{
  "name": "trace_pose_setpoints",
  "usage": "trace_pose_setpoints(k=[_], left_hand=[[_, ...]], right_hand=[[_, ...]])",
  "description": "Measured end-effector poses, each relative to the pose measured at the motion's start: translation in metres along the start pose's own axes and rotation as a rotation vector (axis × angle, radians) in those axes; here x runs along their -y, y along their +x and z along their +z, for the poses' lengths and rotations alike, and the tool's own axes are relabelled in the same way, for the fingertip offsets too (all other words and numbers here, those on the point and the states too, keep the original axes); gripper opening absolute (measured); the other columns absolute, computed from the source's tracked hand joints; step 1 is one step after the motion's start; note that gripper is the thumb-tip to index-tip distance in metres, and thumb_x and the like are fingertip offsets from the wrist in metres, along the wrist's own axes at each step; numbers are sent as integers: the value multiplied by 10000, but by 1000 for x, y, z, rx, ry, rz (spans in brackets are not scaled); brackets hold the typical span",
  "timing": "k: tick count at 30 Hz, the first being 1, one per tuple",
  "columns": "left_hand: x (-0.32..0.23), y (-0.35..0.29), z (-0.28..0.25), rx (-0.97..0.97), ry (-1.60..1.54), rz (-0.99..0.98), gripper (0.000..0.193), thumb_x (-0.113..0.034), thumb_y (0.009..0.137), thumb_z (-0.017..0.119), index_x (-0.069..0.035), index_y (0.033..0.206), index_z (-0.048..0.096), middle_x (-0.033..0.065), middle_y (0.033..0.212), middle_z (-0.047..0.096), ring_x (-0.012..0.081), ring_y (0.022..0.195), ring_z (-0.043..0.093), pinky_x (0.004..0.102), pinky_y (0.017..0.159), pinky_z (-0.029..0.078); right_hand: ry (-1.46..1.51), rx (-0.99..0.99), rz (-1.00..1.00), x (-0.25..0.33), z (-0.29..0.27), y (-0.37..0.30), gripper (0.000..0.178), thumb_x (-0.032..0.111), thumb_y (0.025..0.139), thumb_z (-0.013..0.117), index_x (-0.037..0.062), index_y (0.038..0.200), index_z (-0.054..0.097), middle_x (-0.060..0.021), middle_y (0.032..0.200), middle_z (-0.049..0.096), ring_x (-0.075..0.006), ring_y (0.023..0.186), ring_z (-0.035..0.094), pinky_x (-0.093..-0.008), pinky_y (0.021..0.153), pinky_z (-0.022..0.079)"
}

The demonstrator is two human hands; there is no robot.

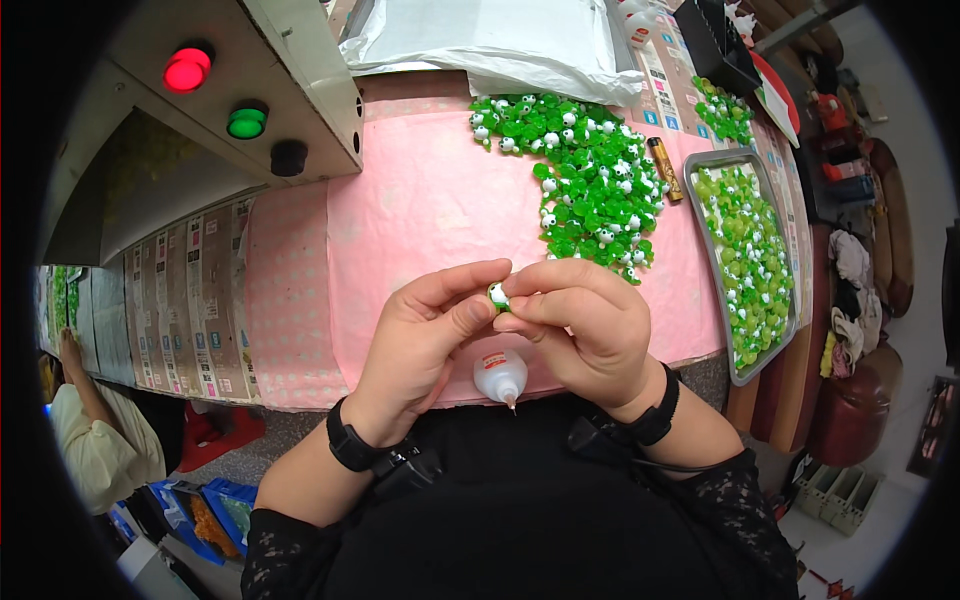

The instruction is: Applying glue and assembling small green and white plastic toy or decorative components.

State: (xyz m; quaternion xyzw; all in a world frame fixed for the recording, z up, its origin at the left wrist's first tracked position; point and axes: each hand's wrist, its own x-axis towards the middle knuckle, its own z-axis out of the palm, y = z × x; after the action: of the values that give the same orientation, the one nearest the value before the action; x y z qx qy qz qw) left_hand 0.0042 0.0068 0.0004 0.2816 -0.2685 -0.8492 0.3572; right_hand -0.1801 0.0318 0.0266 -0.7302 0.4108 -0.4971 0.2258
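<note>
Between the fingertips of both hands is a small green and white figure (pixel 499 295), partly covered by the fingers. My left hand (pixel 430 325) pinches it from the left with thumb and forefinger. From the other side my right hand (pixel 585 325) closes on it with thumb and fingertips. Just below the hands, a white squeeze bottle (pixel 499 375) with a red label lies with its narrow nozzle toward me. Beyond my right hand a large heap of green and white pieces (pixel 600 180) spreads over the pink sheet (pixel 430 190).
At right stands a grey tray (pixel 737 375) full of similar pieces, beside a dark yellow-marked tube (pixel 664 170). A paper-lined tray (pixel 490 45) sits at the back. A machine with red and green buttons (pixel 247 122) occupies the left. Another person (pixel 105 430) works at far left.
</note>
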Motion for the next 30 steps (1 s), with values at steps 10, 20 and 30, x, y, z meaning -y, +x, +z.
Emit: trace_pose_setpoints(k=[10,20,30], left_hand=[[-5,3,13,-5,-116,-48,398,-147,955,606,4,1299,475,98,1095,664,178,998,652,293,901,535],[2,3,-5,68,278,260,251,-29,860,695,-23,1073,563,56,1005,578,130,946,578,280,854,498],[1,4,-9,84,413,405,168,-21,797,749,-41,896,614,33,926,535,113,854,528,243,768,450]], right_hand=[[-65,-9,63,-2,4,3,251,48,708,774,30,921,643,-107,929,629,-229,737,633,-322,614,525],[58,136,160,3,-9,1,221,39,711,732,27,915,647,-112,879,578,-265,749,594,-338,654,488],[100,136,188,5,-11,3,173,65,719,781,10,851,683,-80,781,602,-171,654,569,-281,551,444]])
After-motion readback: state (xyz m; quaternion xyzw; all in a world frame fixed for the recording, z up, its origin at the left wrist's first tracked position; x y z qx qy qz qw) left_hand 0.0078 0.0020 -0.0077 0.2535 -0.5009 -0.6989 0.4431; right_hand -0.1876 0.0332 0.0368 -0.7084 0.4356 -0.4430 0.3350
